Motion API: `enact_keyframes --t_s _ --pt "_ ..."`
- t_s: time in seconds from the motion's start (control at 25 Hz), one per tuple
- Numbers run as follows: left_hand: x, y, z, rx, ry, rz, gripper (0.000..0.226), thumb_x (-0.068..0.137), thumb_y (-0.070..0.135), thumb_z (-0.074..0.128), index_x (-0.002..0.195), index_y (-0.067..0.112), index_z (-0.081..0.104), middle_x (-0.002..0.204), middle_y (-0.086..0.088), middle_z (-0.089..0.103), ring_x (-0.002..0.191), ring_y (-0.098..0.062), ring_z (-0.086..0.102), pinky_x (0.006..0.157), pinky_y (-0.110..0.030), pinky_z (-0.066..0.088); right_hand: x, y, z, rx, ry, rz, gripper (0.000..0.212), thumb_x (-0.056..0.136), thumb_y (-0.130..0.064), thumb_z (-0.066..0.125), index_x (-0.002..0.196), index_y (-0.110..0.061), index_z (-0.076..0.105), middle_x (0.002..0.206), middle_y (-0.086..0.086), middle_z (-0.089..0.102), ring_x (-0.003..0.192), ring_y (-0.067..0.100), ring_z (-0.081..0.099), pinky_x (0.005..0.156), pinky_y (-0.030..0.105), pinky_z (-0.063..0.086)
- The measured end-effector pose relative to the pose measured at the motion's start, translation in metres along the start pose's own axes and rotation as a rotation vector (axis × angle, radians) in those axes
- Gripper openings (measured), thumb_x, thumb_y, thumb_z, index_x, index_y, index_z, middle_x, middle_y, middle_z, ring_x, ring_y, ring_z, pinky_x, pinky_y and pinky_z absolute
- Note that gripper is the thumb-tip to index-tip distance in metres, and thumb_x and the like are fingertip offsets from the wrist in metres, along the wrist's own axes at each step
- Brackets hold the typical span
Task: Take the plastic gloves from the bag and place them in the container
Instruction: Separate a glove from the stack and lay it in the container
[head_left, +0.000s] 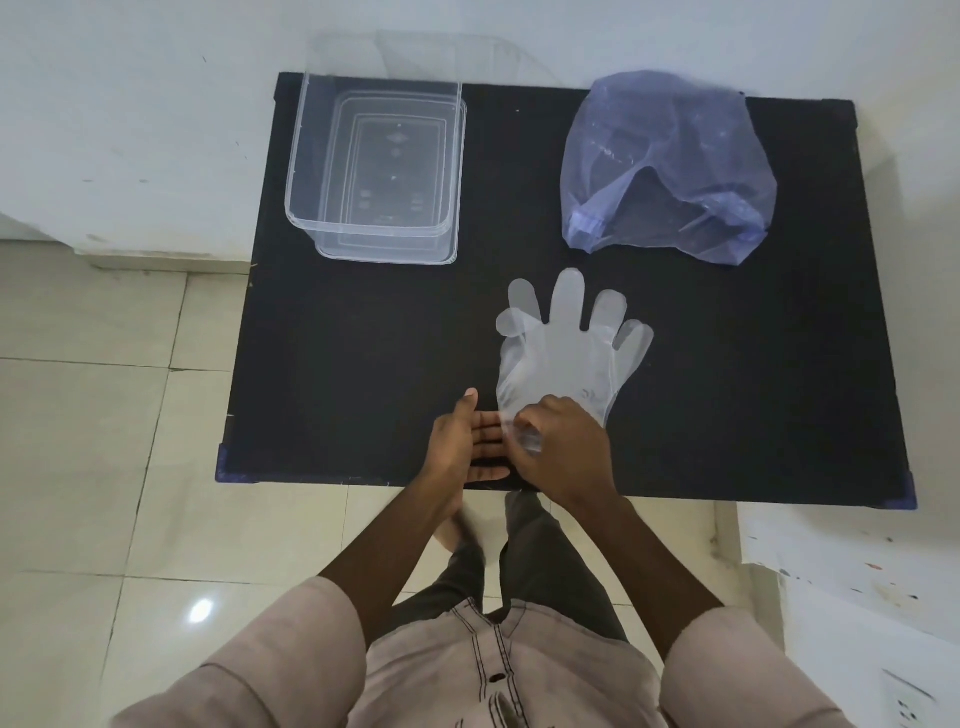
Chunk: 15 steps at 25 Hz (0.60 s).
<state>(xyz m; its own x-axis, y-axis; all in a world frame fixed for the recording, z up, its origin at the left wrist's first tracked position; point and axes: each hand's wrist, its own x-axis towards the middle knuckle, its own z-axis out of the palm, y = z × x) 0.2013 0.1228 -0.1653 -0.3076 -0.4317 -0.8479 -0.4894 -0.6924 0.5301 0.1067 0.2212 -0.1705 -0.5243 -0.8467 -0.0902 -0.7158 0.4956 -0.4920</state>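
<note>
1. Right hand (563, 447): grip pinched on the cuff of the plastic gloves (563, 353).
2. Left hand (467, 444): grip wide, fingers flat, touching that cuff.
3. Gloves lie flat on the black surface (363, 364), fingers toward 12 o'clock.
4. Container (376, 166) at 11 o'clock, bag (665, 166) at 1 o'clock, well apart.

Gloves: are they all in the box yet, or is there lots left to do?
Not yet. Done: the gloves are out of the bag and lie flat on the table. In hand: the right hand pinches their cuff, and the left hand lies open beside it. Left: the box holds nothing, so the gloves must go in. Whether more are in the bag is hard to tell.
</note>
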Motion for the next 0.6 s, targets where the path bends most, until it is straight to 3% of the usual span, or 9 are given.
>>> enact_keyframes --t_s 0.12,0.24,0.48,0.6 --pt "-0.0016 -0.0001 -0.0008 -0.007 -0.017 0.004 0.055 0.1 0.05 0.033 0.093 0.013 0.073 0.088 -0.007 0.078 0.079 -0.022 0.075 0.066 -0.036 0.061 0.0019 0.001 -0.0003 0.1 -0.011 0.106 0.031 0.088 -0.032 0.057 0.088 -0.005 0.072 0.085 0.014 0.073 0.072 0.024 0.065 0.076 0.036 0.054" --pt "-0.0036 0.0015 0.0001 -0.015 -0.023 0.009 0.054 0.1 0.05 0.033 0.09 0.015 0.073 0.084 -0.005 0.078 0.076 -0.02 0.076 0.062 -0.035 0.06 0.0036 0.006 0.0009 0.166 -0.051 0.204 0.026 0.092 -0.032 0.056 0.093 -0.009 0.07 0.092 0.009 0.072 0.074 0.012 0.058 0.08 0.03 0.053" --pt "-0.0035 0.0012 0.0009 -0.003 -0.03 0.023 0.059 0.1 0.051 0.032 0.098 0.01 0.075 0.087 -0.007 0.079 0.079 -0.022 0.076 0.068 -0.036 0.062 -0.0037 0.0018 -0.0013 0.068 -0.077 0.053 0.043 0.079 -0.052 0.064 0.096 -0.013 0.071 0.089 0.006 0.073 0.076 0.019 0.064 0.073 0.031 0.054" --pt "-0.0042 0.0016 0.002 0.0 -0.029 0.029 0.059 0.1 0.051 0.032 0.095 0.012 0.075 0.085 -0.006 0.079 0.078 -0.021 0.076 0.067 -0.035 0.062 -0.0035 -0.0018 -0.0019 0.023 -0.024 0.041 0.039 0.079 -0.047 0.066 0.092 -0.01 0.072 0.084 0.008 0.074 0.071 0.02 0.065 0.07 0.031 0.054"
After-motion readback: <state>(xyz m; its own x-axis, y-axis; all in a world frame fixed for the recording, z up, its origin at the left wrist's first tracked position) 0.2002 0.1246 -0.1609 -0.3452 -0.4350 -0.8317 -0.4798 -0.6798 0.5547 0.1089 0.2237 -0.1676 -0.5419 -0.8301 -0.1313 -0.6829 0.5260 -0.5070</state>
